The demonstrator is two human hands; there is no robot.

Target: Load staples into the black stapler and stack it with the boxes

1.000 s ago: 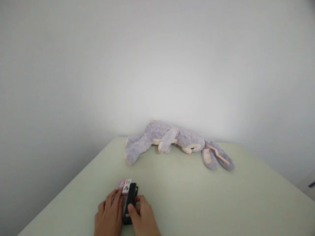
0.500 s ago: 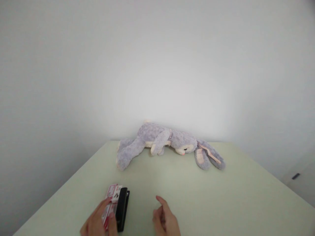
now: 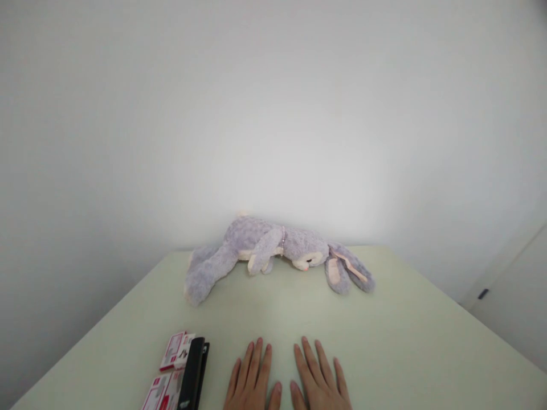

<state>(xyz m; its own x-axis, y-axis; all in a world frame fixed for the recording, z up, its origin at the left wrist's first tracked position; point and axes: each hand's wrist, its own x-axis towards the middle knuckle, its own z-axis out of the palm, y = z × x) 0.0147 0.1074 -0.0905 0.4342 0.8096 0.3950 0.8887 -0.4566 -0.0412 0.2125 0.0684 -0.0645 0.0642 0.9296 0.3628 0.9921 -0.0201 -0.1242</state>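
Note:
My left hand lies flat on the pale green table, fingers stretched out, holding nothing. Beside it, also palm down with the fingers spread, rests my right hand, and it too is free of any object. To the left of my left hand, a gap away, stands a black stapler, its near end cut off by the frame's bottom edge. Small red-and-white boxes lie along the stapler's left side: a farther pair and a nearer pair, the latter partly out of view.
A lavender plush rabbit lies on its side along the table's back edge, ears to the right. Behind it rises a plain pale wall. A white panel with a dark handle is at the right.
My left hand has let go of the boxes by the stapler and moved right, onto the table. My right hand has uncurled and flattened. The view has shifted slightly to the right.

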